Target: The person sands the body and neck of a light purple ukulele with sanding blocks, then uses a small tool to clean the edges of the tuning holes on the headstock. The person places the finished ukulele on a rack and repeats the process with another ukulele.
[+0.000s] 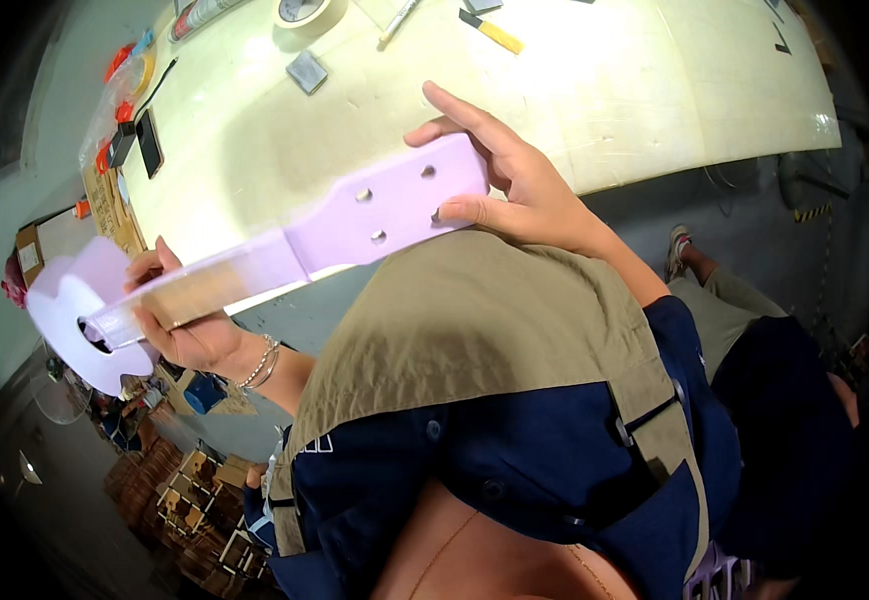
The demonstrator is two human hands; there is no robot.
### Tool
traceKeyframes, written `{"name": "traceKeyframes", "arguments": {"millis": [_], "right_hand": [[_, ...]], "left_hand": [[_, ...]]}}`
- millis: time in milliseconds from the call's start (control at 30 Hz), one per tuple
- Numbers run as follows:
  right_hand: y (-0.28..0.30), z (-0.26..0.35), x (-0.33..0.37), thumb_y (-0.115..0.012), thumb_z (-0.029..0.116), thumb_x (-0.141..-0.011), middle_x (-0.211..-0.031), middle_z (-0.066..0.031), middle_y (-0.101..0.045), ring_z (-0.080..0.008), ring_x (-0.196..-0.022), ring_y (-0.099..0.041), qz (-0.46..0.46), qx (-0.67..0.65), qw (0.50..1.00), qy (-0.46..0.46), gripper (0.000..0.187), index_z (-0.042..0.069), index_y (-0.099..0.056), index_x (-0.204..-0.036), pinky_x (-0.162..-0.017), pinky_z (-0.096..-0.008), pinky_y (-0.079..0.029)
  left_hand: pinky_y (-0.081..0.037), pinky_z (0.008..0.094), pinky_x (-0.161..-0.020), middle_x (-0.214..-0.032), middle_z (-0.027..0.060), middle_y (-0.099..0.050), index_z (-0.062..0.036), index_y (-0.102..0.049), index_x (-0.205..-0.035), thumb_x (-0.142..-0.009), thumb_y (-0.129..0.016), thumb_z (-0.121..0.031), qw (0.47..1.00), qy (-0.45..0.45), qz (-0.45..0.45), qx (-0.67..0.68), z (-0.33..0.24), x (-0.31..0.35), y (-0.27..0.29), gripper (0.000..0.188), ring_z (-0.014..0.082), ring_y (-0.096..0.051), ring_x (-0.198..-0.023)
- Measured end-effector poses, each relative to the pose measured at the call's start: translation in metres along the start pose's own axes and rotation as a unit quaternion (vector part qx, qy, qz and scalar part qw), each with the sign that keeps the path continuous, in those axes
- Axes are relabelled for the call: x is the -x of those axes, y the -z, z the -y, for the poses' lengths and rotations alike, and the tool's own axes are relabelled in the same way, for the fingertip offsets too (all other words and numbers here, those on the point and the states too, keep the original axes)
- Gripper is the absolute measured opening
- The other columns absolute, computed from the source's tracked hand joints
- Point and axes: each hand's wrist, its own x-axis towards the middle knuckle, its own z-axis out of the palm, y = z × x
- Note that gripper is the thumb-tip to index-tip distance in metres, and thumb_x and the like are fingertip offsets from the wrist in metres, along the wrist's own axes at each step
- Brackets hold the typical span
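A lilac, stringless ukulele-like instrument [250, 250] lies slantwise before me, raised in both hands. Its flower-shaped body [55, 300], with a dark round hole, is at the left, and its wide head [385, 190] with several peg holes is at the right. A tan patch [195, 293] shows on the neck. My left hand [195, 335], with bracelets at its wrist, wraps the neck close to the body. My right hand [515, 185] grips the end of the head, thumb on the face beside one hole and index finger stretched out.
Ahead is a pale covered table [655, 90]. On it are a grey block [307, 72], a masking tape roll [307, 12], a yellow-and-black cutter [492, 32], a pen [400, 22] and a dark phone [150, 143]. Another person [755, 330] is at my right; racks of wooden parts [190, 490] stand lower left.
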Motion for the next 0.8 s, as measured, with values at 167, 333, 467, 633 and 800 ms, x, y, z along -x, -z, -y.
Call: {"name": "traceKeyframes", "arguments": {"millis": [167,333,467,633,800], "right_hand": [[0.001,0.013,-0.002,-0.075,0.011,-0.073,-0.097,-0.0059,-0.064,-0.0132,-0.087,-0.060,0.038,0.053,0.997,-0.051,0.076,0.011,-0.038,-0.139,-0.080,-0.0264,-0.047],[-0.007,0.004,0.001,-0.065,-0.006,-0.074,-0.090,-0.0086,-0.068,-0.0181,-0.082,-0.066,-0.031,0.095,0.993,0.067,0.060,0.009,-0.048,-0.130,-0.079,-0.0283,-0.052],[-0.009,-0.001,0.001,-0.061,-0.012,-0.073,-0.092,-0.0091,-0.069,-0.0192,-0.088,-0.067,-0.048,0.111,0.987,0.106,0.055,0.008,-0.053,-0.124,-0.081,-0.0282,-0.053],[-0.009,-0.009,0.000,-0.062,-0.011,-0.075,-0.092,-0.0089,-0.070,-0.0195,-0.091,-0.067,-0.063,0.134,0.983,0.113,0.051,0.006,-0.053,-0.122,-0.082,-0.0282,-0.052],[-0.008,-0.012,0.000,-0.060,-0.013,-0.073,-0.091,-0.0092,-0.070,-0.0198,-0.091,-0.067,-0.060,0.144,0.981,0.117,0.053,0.006,-0.053,-0.122,-0.082,-0.0284,-0.052]], "left_hand": [[-0.036,0.0409,-0.109,-0.081,-0.0006,-0.052,-0.0074,-0.053,-0.087,-0.068,-0.078,0.000,0.892,0.080,0.130,0.426,0.012,0.009,-0.029,0.032,0.0111,-0.055,-0.083],[-0.059,0.0226,-0.059,-0.059,0.0020,-0.054,-0.0035,-0.055,-0.062,-0.061,-0.083,-0.004,0.929,0.026,0.153,0.336,0.019,-0.011,-0.030,0.028,0.0079,-0.054,-0.053],[-0.060,0.0264,-0.060,-0.059,0.0023,-0.057,-0.0036,-0.058,-0.062,-0.064,-0.082,-0.009,0.918,0.052,0.265,0.291,0.014,-0.009,-0.031,0.024,0.0082,-0.055,-0.052],[-0.060,0.0275,-0.059,-0.058,0.0021,-0.059,-0.0047,-0.059,-0.063,-0.064,-0.082,-0.013,0.903,0.057,0.305,0.296,0.014,-0.015,-0.025,0.024,0.0080,-0.056,-0.052],[-0.060,0.0276,-0.058,-0.058,0.0021,-0.058,-0.0051,-0.059,-0.063,-0.064,-0.082,-0.012,0.911,0.053,0.298,0.280,0.016,-0.013,-0.029,0.024,0.0081,-0.055,-0.051]]}}
